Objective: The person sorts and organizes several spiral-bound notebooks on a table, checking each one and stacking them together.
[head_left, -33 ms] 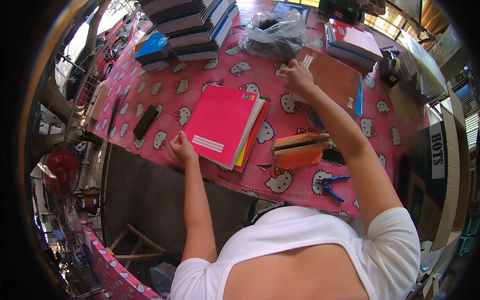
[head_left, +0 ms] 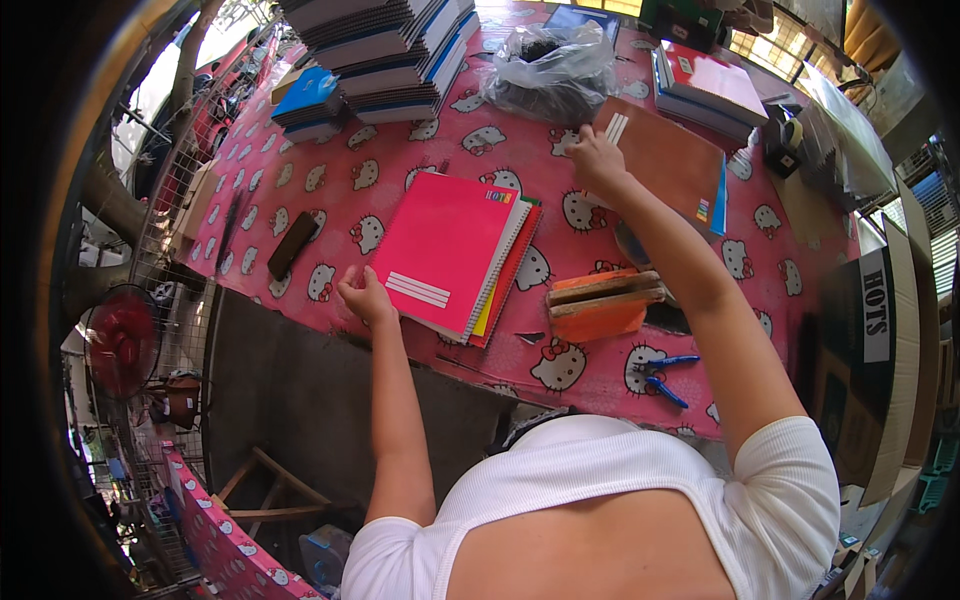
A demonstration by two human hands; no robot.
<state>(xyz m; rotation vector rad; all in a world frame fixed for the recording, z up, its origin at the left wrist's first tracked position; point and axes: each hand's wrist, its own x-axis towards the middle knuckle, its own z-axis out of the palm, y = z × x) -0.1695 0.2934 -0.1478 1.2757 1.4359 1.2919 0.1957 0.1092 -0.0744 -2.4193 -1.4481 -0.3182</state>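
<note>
A pink spiral notebook (head_left: pixel 450 250) lies on top of a few other notebooks on the pink cartoon-cat tablecloth (head_left: pixel 330 180). My left hand (head_left: pixel 365 298) rests at the stack's near left corner with its fingers bent; a grip cannot be made out. My right arm reaches far across the table. My right hand (head_left: pixel 595 160) grips the near left corner of a brown-covered notebook (head_left: pixel 675 165), which lies flat with coloured page edges showing on its right side.
An orange wooden block (head_left: pixel 600 305) and blue-handled pliers (head_left: pixel 662 376) lie near the front edge. Tall notebook stacks (head_left: pixel 390 50), a plastic bag (head_left: pixel 550 70), books (head_left: pixel 710 85) and a black flat object (head_left: pixel 292 245) stand around. A cardboard box (head_left: pixel 880 330) is at the right, a red fan (head_left: pixel 120 345) at the left.
</note>
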